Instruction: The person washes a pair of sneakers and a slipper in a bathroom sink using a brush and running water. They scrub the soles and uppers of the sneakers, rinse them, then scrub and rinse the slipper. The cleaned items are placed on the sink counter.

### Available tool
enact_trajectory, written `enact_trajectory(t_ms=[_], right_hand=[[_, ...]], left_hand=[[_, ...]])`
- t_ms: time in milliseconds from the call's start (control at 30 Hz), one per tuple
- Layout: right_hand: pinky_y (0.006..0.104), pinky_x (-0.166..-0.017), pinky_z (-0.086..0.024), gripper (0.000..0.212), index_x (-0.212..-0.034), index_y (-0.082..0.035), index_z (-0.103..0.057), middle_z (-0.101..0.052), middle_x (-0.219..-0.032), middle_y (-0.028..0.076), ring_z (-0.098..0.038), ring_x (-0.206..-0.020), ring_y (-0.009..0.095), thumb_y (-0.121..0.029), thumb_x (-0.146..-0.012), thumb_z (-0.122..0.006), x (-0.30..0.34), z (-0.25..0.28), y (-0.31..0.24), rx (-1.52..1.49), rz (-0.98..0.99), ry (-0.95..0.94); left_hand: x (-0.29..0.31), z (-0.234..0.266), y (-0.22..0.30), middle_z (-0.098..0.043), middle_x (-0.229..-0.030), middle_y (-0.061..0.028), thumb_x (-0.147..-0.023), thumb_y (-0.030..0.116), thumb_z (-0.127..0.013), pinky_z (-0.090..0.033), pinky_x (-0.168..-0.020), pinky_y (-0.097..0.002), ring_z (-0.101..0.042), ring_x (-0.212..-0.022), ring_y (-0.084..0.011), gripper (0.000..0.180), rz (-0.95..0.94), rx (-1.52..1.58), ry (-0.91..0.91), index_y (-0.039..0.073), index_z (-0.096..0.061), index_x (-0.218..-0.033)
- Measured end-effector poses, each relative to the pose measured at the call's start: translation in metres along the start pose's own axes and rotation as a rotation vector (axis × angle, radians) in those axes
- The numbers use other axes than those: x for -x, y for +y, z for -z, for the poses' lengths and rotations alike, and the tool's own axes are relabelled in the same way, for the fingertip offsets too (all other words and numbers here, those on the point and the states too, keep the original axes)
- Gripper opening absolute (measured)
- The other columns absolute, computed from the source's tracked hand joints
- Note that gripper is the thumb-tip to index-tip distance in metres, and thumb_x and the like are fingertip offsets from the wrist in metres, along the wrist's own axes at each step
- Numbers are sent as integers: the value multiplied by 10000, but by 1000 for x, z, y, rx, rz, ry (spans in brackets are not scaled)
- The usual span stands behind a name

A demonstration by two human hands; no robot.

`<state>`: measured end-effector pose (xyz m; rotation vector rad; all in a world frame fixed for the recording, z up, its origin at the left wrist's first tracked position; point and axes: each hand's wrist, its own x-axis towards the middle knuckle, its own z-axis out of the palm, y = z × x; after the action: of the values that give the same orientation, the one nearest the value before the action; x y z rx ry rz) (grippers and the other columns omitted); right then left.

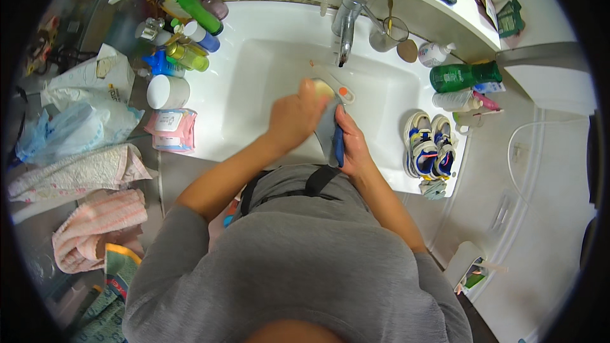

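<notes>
Over the sink basin, my left hand (295, 114) is closed round a pale yellow bar that looks like soap (323, 88). It presses close to the upper end of a flat grey-and-blue piece (328, 132), shaped like a shoe insole. My right hand (353, 143) grips that piece along its blue edge, thumb on top. Just beyond both hands, a white-handled tool with an orange spot (344, 91) lies in the basin; its far end is partly hidden. A pair of small sneakers (429, 146) stands on the sink's right rim.
A metal faucet (347, 25) rises at the back, beside a glass cup (388, 33). Bottles line the left rim, with a white jar (168, 92) and a pink wipes pack (171, 130). A green bottle (466, 77) lies at right. Towels (98, 228) hang at left.
</notes>
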<state>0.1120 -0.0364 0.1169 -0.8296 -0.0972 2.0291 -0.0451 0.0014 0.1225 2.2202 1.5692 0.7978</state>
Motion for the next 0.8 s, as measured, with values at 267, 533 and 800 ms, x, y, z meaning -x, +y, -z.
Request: enact_trajectory(t_ms=[267, 533, 800], right_hand=[[286, -849, -563, 415, -1350, -72, -499, -641, -1156, 31, -651, -983, 131, -366, -1058, -492, 4, -1, 0, -30, -5, -16], [273, -846, -556, 405, -1341, -72, -507, -639, -1143, 17, -645, -969, 112, -366, -1063, -482, 4, 0, 0, -38, 19, -67], [272, -848, -554, 387, -1323, -73, -517, -643, -1108, 11, -645, -951, 104, -360, -1066, -475, 8, -2, 1, -22, 8, -70]], left_hand=[[-7, 5, 1, -625, -618, -192, -1004, 347, -545, -458, -461, -487, -623, -532, -400, 366, 33, 48, -11, -3, -452, -1055], [-2, 9, 12, -622, -610, -170, -1004, 349, -550, -458, -464, -489, -624, -533, -399, 365, -12, 42, -37, 2, -441, -1038], [7, 11, 12, -612, -582, -159, -1006, 345, -546, -454, -451, -483, -625, -526, -392, 363, -42, 44, -38, -1, -443, -1046]])
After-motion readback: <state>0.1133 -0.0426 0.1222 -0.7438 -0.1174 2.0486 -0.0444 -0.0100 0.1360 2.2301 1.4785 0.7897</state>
